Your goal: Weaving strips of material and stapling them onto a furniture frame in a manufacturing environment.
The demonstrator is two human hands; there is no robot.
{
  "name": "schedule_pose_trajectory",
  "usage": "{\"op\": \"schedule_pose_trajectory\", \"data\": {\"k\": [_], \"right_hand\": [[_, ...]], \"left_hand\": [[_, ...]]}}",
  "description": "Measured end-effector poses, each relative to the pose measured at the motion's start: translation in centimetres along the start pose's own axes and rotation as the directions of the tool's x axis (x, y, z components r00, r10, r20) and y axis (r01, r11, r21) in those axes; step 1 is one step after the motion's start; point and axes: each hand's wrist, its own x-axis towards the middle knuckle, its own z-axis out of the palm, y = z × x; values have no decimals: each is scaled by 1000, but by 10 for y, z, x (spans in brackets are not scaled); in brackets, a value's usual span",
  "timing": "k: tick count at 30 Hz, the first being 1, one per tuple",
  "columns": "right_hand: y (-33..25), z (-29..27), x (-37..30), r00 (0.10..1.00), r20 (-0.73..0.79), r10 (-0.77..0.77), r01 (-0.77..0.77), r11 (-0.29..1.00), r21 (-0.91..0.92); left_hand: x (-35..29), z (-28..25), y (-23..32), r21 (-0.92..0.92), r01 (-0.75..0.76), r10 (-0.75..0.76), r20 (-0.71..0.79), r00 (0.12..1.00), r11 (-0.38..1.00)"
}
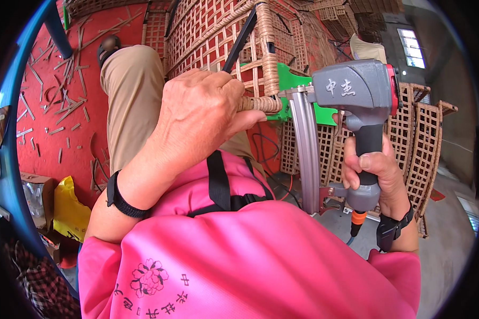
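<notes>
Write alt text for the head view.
A person's right hand grips a grey gun-shaped tool, its nose beside a wrapped bar that the left hand holds by a woven frame. Lattice panels stand to the right; loose strips litter the red floor to the left.

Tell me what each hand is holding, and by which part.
The right hand grips the gray pneumatic fastener gun by its black handle; the left hand grips the wicker-wrapped bar near its right end.
</notes>
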Motion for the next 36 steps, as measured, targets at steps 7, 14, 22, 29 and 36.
{"op": "schedule_pose_trajectory", "data": {"k": [7,14,22,29,36], "right_hand": [[4,-15,6,997,80,6,4,993,-121],[-3,-29,16,992,129,5,9,994,-109],[-5,-12,9,998,65,11,-9,1000,-21],[-11,-1,5,999,34,33,-30,997,-77],[-5,-5,3,995,96,19,-9,994,-109]], "left_hand": [[0,2,-1,16,5,-5,-8,1000,1000],[0,1,-1,32,-4,4,2,1000,999],[1,4,2,46,-9,8,5,1000,999],[1,5,3,38,-15,15,3,1000,999],[2,2,3,48,-20,20,0,1000,999]]}}
